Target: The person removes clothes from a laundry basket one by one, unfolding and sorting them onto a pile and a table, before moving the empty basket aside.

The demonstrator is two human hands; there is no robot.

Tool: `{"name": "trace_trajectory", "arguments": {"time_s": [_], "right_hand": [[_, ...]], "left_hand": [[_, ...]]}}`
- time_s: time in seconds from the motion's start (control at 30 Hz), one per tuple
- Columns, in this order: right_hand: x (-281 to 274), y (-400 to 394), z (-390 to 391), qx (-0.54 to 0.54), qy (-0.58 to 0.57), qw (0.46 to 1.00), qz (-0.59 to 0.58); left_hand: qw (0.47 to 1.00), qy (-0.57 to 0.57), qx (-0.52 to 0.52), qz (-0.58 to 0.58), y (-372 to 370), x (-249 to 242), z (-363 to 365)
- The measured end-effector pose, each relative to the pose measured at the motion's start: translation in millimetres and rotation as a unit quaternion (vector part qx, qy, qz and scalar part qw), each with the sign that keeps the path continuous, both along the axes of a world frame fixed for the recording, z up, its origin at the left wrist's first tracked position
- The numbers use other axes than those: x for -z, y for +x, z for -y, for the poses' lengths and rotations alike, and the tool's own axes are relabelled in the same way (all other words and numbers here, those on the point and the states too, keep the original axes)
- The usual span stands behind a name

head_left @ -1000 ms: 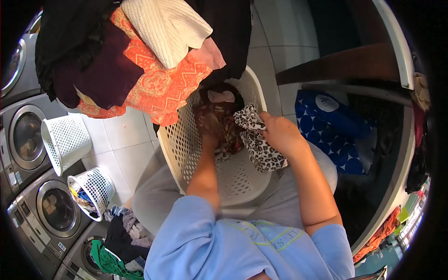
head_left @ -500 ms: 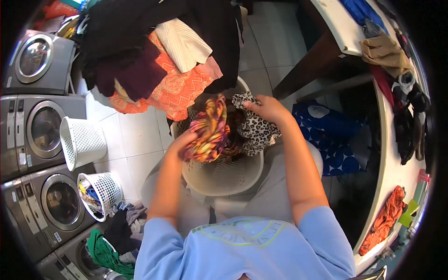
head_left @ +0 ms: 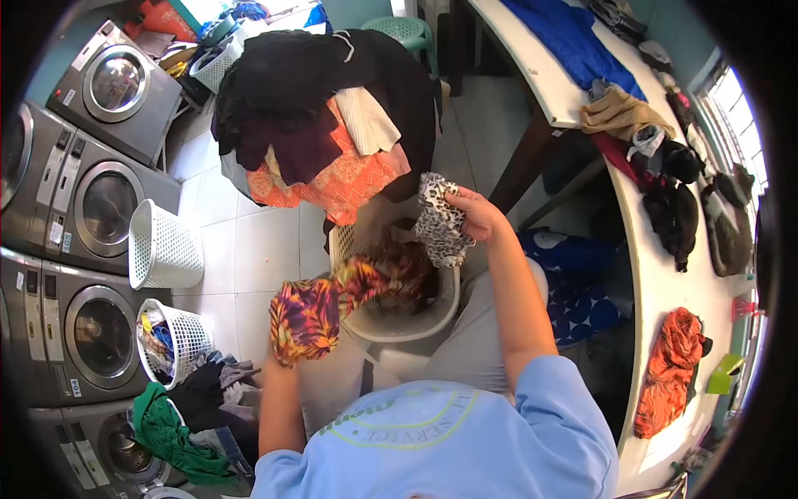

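A multicoloured orange, purple and yellow patterned cloth (head_left: 306,320) hangs over my left hand, covering its fingers, and trails across to the laundry basket (head_left: 403,326) between my legs. Above the basket's right side, my right hand (head_left: 480,214) pinches a black-and-white leopard-print cloth (head_left: 442,237), which hangs down. Dark brown patterned fabric (head_left: 407,279) lies inside the basket. Just beyond it is a large heap of black, maroon, cream and orange clothes (head_left: 316,108).
Front-loading machines (head_left: 108,208) line the left. Near them stand a white basket (head_left: 166,249) and a second basket (head_left: 189,333) holding clothes. Green cloth (head_left: 170,432) lies at lower left. On the right, a white table (head_left: 615,179) bears garments, including an orange one (head_left: 667,374).
My left hand has moved left and down with the multicoloured cloth, now stretched out from the basket. My right hand still holds the leopard-print cloth, now hanging narrower. The view has shifted.
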State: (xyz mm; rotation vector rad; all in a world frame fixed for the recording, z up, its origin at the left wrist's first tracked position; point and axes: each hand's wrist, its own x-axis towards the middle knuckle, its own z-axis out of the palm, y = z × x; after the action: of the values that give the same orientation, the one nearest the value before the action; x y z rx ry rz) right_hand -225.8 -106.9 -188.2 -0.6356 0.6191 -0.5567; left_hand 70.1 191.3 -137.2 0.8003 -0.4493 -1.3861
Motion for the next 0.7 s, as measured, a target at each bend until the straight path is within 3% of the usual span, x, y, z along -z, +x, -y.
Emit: {"name": "trace_trajectory", "arguments": {"time_s": [0.03, 0.07, 0.1, 0.17, 0.2, 0.23, 0.3, 0.37, 0.4, 0.47, 0.57, 0.63, 0.7], "right_hand": [[-20, 1, -8, 0.002, 0.028, 0.995, 0.097], [-57, 3, -25, 0.056, 0.033, 0.995, 0.08], [-47, 4, -30, 0.054, 0.024, 0.995, 0.08], [-11, 5, -33, 0.038, -0.099, 0.985, -0.133], [-13, 8, -43, -0.06, -0.285, 0.894, -0.339], [-18, 12, -53, -0.146, -0.444, 0.718, -0.516], [-65, 27, -93, -0.195, -0.519, 0.675, -0.487], [-91, 41, -119, -0.202, -0.479, 0.776, -0.358], [-102, 50, -124, -0.202, -0.485, 0.772, -0.359], [-119, 69, -132, -0.306, -0.419, 0.819, -0.246], [-157, 108, -125, -0.364, -0.397, 0.817, -0.204], [-214, 142, -106, -0.397, -0.462, 0.744, -0.274], [-257, 174, -69, -0.31, -0.495, 0.777, -0.235]], "left_hand": [[1.0, 0.001, -0.008, 0.011, 2, 5, -7], [1.0, -0.001, -0.011, 0.027, 5, 9, -13], [0.999, -0.001, -0.014, 0.042, 9, 13, -16], [0.997, -0.004, -0.014, 0.08, 17, 23, -20], [0.995, -0.005, -0.014, 0.1, 22, 28, -20], [0.992, -0.008, -0.011, 0.122, 26, 31, -21], [0.987, -0.014, -0.007, 0.159, 34, 39, -24], [0.98, -0.014, -0.001, 0.197, 40, 46, -30], [0.977, -0.014, 0.002, 0.214, 43, 50, -33], [0.969, -0.014, 0.009, 0.248, 48, 56, -40], [0.948, -0.014, 0.026, 0.317, 56, 63, -41], [0.916, -0.005, 0.038, 0.399, 60, 66, -42], [0.867, 0.007, 0.046, 0.496, 63, 69, -45]]}}
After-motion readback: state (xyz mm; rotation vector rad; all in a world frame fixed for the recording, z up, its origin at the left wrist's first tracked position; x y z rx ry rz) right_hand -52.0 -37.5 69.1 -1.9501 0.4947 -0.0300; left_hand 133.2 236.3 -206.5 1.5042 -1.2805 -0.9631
